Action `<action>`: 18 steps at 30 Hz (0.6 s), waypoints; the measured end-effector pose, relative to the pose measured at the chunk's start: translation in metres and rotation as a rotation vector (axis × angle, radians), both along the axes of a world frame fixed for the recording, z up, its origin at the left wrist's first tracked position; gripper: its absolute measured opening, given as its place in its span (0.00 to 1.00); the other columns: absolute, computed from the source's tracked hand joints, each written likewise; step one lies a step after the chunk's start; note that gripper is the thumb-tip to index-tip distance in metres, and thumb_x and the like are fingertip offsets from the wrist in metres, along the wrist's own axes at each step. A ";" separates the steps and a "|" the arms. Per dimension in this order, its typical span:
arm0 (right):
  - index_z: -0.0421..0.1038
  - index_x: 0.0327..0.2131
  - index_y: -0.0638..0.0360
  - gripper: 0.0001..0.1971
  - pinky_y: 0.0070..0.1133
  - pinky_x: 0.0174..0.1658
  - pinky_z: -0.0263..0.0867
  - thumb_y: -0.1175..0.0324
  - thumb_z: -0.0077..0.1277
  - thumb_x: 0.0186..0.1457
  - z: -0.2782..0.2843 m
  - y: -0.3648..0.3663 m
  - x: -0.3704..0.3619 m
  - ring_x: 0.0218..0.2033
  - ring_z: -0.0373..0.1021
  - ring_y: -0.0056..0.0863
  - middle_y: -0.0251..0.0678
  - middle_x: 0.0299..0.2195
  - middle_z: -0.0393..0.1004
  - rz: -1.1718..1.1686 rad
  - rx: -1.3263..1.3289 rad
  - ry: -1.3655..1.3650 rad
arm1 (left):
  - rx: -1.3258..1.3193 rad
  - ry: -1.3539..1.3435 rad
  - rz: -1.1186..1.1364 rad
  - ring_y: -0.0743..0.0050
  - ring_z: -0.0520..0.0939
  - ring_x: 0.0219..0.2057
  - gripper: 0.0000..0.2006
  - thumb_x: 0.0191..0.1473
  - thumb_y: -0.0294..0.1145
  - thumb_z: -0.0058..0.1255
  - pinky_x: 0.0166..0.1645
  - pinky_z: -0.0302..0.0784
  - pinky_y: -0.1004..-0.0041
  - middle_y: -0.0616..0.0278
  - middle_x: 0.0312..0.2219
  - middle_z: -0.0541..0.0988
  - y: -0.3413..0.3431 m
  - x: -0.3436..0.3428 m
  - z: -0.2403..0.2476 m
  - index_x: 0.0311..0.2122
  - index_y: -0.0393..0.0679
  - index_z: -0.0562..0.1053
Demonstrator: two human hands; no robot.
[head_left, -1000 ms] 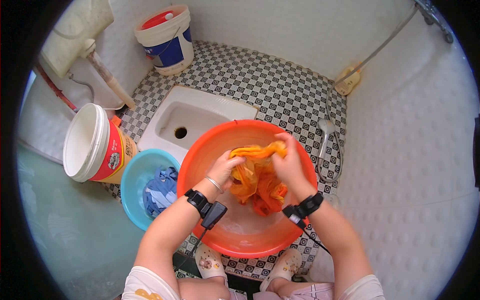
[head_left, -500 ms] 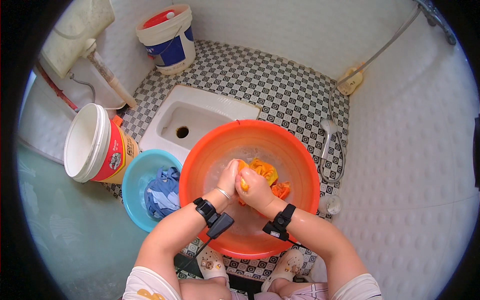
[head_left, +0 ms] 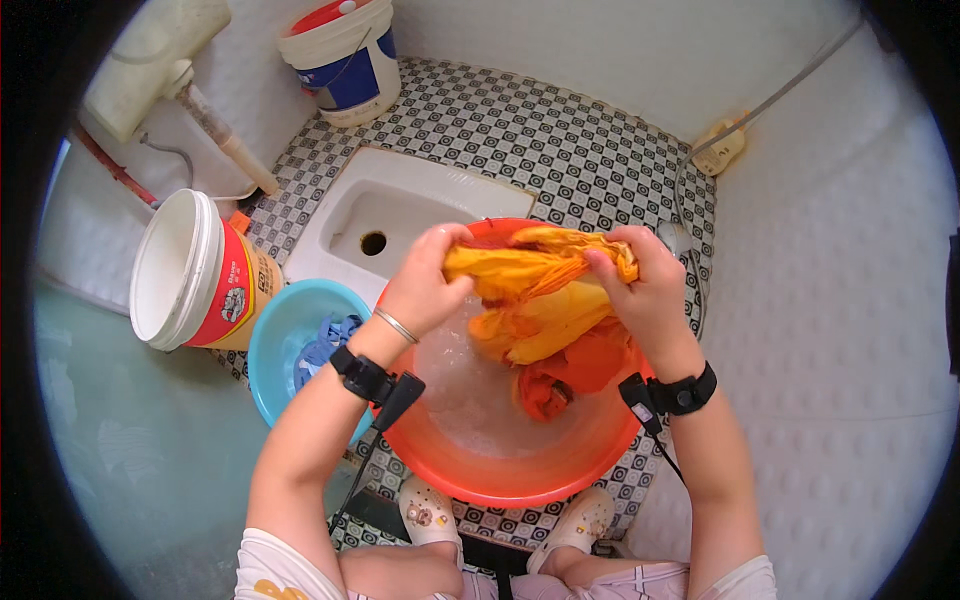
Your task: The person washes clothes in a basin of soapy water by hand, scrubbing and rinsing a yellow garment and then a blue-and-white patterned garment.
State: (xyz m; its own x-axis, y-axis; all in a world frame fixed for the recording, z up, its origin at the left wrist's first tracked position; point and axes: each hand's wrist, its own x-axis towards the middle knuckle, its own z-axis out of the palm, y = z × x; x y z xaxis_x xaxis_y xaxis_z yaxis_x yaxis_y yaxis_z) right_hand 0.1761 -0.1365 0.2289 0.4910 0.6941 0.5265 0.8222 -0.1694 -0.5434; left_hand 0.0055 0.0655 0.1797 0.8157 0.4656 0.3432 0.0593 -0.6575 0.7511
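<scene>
Left hand (head_left: 428, 280), right hand (head_left: 645, 282) pinch yellow-orange fabric (head_left: 515, 272) toward the round orange plastic basin's far rim (head_left: 495, 228), open water (head_left: 455, 385) near-left!

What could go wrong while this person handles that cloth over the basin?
The orange-yellow cloth is stretched between the left hand and right hand, so drips or splashes might reach the black wrist devices.
Held near the far rim of the orange basin, it could drip onto the squat toilet just behind.
Cloudy water might slop onto the tiled floor and perhaps make it slippery.
</scene>
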 end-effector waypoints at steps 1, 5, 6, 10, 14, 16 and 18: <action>0.69 0.34 0.62 0.13 0.27 0.32 0.69 0.65 0.60 0.48 0.004 0.003 -0.010 0.28 0.71 0.40 0.42 0.28 0.73 0.051 0.030 0.030 | 0.141 -0.082 0.044 0.58 0.74 0.36 0.14 0.38 0.21 0.50 0.43 0.71 0.67 0.55 0.33 0.72 0.007 0.000 0.001 0.35 0.39 0.68; 0.68 0.42 0.60 0.18 0.31 0.39 0.69 0.65 0.57 0.49 -0.025 0.002 -0.067 0.37 0.71 0.45 0.46 0.35 0.73 0.307 -0.236 0.322 | 0.375 0.079 0.207 0.48 0.73 0.37 0.11 0.37 0.23 0.51 0.41 0.71 0.60 0.53 0.31 0.73 0.021 -0.030 -0.037 0.31 0.41 0.71; 0.66 0.45 0.60 0.20 0.32 0.41 0.68 0.68 0.56 0.48 -0.057 -0.007 -0.078 0.40 0.70 0.46 0.48 0.39 0.71 0.416 -0.306 0.333 | 0.387 0.221 0.234 0.49 0.73 0.36 0.10 0.37 0.24 0.51 0.41 0.71 0.59 0.55 0.30 0.73 0.017 -0.037 -0.048 0.31 0.42 0.72; 0.59 0.53 0.59 0.29 0.35 0.47 0.66 0.73 0.54 0.45 -0.127 -0.047 -0.126 0.45 0.68 0.46 0.49 0.44 0.68 0.783 -0.521 0.484 | 0.448 0.659 0.201 0.52 0.73 0.38 0.10 0.37 0.25 0.53 0.42 0.69 0.60 0.57 0.30 0.73 0.006 -0.067 -0.081 0.31 0.45 0.74; 0.61 0.50 0.60 0.27 0.35 0.46 0.66 0.69 0.54 0.44 -0.175 -0.054 -0.084 0.42 0.68 0.47 0.50 0.40 0.68 0.488 -0.622 0.191 | 0.550 0.913 0.053 0.54 0.73 0.41 0.13 0.38 0.32 0.54 0.45 0.67 0.61 0.55 0.34 0.74 -0.006 -0.087 -0.105 0.34 0.47 0.72; 0.61 0.50 0.61 0.27 0.36 0.47 0.66 0.67 0.55 0.44 -0.183 -0.051 -0.047 0.43 0.67 0.48 0.50 0.42 0.68 0.136 -0.662 0.108 | 0.489 0.981 0.016 0.52 0.72 0.44 0.18 0.37 0.33 0.55 0.47 0.66 0.61 0.54 0.38 0.73 -0.021 -0.091 -0.107 0.39 0.48 0.71; 0.60 0.51 0.62 0.28 0.36 0.48 0.65 0.66 0.55 0.45 -0.207 -0.064 -0.022 0.46 0.67 0.48 0.51 0.44 0.68 -0.017 -0.686 0.077 | 0.348 1.150 -0.136 0.43 0.65 0.54 0.35 0.37 0.41 0.60 0.53 0.65 0.57 0.48 0.56 0.61 -0.040 -0.073 -0.098 0.55 0.58 0.63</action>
State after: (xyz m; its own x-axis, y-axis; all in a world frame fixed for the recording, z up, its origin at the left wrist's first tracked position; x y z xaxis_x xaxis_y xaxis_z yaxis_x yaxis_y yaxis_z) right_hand 0.1544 -0.2004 0.0219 0.5234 0.8496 -0.0657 0.7797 -0.5085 -0.3654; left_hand -0.0675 0.0256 0.0817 0.7618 0.3795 -0.5251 0.4912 -0.8668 0.0861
